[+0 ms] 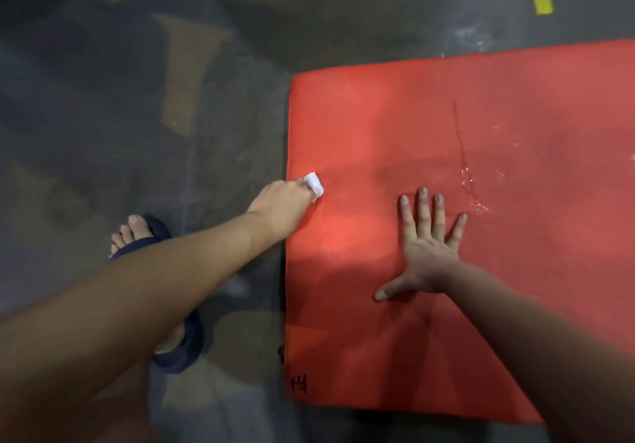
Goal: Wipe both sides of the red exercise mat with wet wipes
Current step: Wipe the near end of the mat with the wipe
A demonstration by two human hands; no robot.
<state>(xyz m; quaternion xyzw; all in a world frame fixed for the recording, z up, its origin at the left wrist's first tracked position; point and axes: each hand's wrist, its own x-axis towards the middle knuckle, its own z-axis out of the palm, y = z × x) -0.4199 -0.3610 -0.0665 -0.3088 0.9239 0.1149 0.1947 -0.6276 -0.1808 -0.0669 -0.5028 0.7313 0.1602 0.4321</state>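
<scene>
The red exercise mat (481, 236) was laid flat on the dark floor (137, 98), filling the right half of the view. A folded wet wipe (315, 184) was pinched in the curled fingers of the left hand (283, 202) and pressed onto the mat just inside its left edge. The right hand (424, 253) was spread flat, fingers straight and splayed, and planted on the mat well to the right of the wipe, seemingly to keep the mat pinned. Wet streaks (470, 181) were visible just beyond the right fingertips, which suggested part of this face had been covered. A foot in a dark sandal (151, 236) was seen on the floor beside the left forearm.

The step in hand was judged to be the wiping of the upward face along its left border. For the next move, firm strokes along that edge were called for, and the underside was judged not yet reached, since the mat had not been turned.
</scene>
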